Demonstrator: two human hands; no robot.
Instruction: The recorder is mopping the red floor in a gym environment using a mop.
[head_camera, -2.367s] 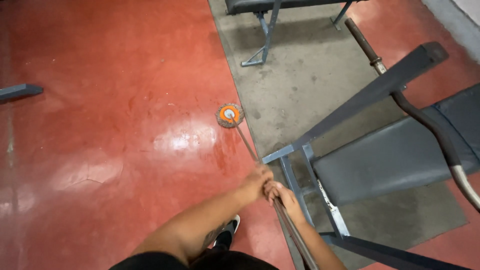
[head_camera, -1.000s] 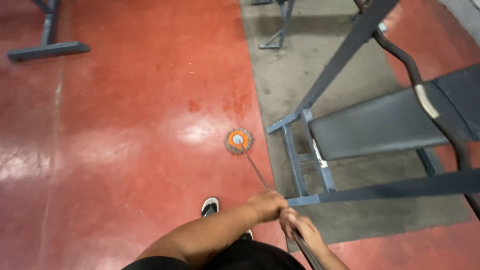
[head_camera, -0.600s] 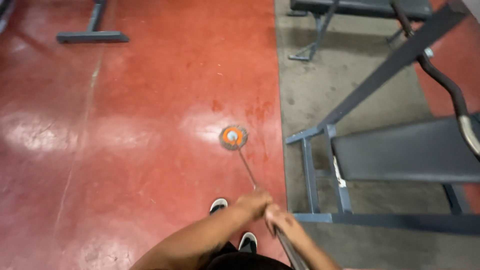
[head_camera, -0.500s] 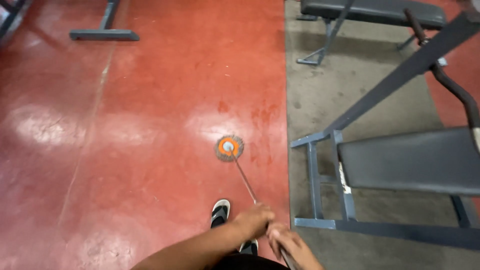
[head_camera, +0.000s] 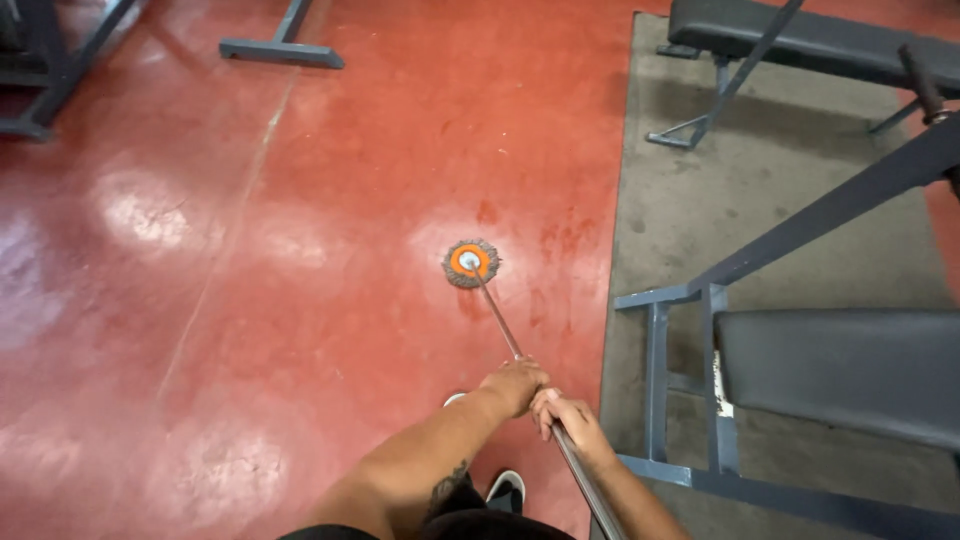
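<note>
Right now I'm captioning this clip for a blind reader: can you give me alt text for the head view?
Seen from above, a person's left hand and right hand grip a long metal mop handle, its round orange-centred mop head resting on a shiny red floor. To the right, a grey weight bench stands on a grey mat.

Round mop head (head_camera: 471, 263), orange hub ringed with grey-brown strands, sits flat on the glossy red floor just past centre toward twelve o'clock; its thin metal handle (head_camera: 500, 320) slants down toward five o'clock.
</note>
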